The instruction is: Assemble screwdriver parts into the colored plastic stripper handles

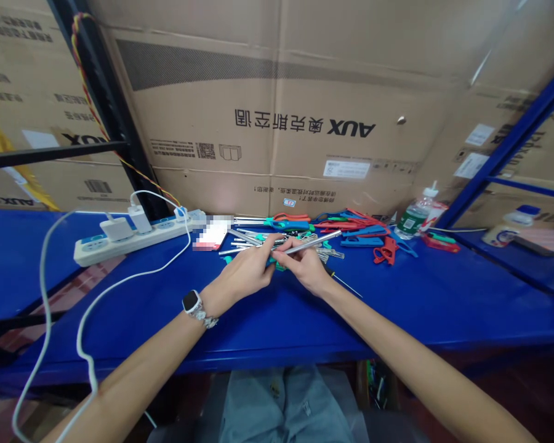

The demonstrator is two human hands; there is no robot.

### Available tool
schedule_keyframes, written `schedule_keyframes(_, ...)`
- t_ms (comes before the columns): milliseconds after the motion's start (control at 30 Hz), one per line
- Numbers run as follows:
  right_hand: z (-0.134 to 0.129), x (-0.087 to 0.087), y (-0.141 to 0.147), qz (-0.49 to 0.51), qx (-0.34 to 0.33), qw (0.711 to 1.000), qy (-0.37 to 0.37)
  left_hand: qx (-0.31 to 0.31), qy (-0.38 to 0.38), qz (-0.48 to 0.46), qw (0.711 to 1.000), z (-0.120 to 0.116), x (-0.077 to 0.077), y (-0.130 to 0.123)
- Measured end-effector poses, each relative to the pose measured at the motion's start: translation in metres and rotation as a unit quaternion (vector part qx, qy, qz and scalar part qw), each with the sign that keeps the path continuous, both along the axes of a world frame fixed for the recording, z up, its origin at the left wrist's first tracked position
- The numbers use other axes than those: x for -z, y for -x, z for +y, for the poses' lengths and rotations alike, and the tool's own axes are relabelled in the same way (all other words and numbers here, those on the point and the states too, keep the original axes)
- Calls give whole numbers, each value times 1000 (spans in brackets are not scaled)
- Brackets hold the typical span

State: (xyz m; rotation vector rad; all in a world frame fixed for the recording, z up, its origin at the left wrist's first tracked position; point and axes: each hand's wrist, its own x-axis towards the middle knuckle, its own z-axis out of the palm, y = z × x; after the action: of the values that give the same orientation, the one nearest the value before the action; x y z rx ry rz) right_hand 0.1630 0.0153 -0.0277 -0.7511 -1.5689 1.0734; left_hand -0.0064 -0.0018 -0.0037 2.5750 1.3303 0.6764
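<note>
In the head view, my two hands meet over the middle of the blue table. My right hand (310, 266) is closed around a slim silver metal rod (322, 239), which slants up to the right. My left hand (249, 266) is closed at the rod's lower end, where a bit of green shows between the fingers. Its exact grip is partly hidden. Behind and beneath both hands lies a pile of similar silver rods (242, 236) with green parts. Just right of my right hand lies a thin screwdriver (348, 285) with a dark and yellow handle.
Red and blue plastic handle-like pieces (362, 232) are heaped right of the pile. Farther right stands a bottle with a green label (412, 216). A white power strip (136, 240) with plugs and trailing cables occupies the left. Cardboard (203, 92) walls off the back.
</note>
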Motion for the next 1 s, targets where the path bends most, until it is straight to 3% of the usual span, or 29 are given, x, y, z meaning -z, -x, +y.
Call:
schedule_keyframes(100, -1, -2, 1, 5, -5, 1000, 0, 14, -5, -40, 999, 1, 4, -1)
schedule_keyframes(200, -7, -6, -4, 29, -8, 999, -14, 40, -4, -146, 988, 4, 3, -7)
schedule_keyframes(333, -17, -6, -14, 39, 17, 998, -48, 70, 68, -338, 936, 8, -8, -24)
schedule_keyframes(433, -24, -2, -16, -30, -1, 998, -57, 30, 172, -412, 894, 8, -17, -37)
schedule_keyframes(500, -27, -1, -14, -71, -35, 996, -33, -3, 187, -446, 875, 8, -19, -43)
schedule_keyframes(633, -29, 0, -17, -86, -103, 987, 83, -23, 169, -487, 857, 9, -11, -41)
schedule_keyframes(733, -29, 1, -26, -96, -73, 989, 85, -14, 205, -463, 862, 6, -3, -27)
schedule_keyframes(833, -32, 1, -38, -149, -34, 988, 32, -38, 239, -378, 894, -6, 0, -5)
schedule_keyframes(900, -35, 0, -45, -231, -12, 973, -20, -79, 205, -291, 931, -18, -1, 12)
schedule_keyframes(1000, -38, -3, -52, -377, 28, 920, -104, -154, 114, -162, 968, -36, -4, 32)
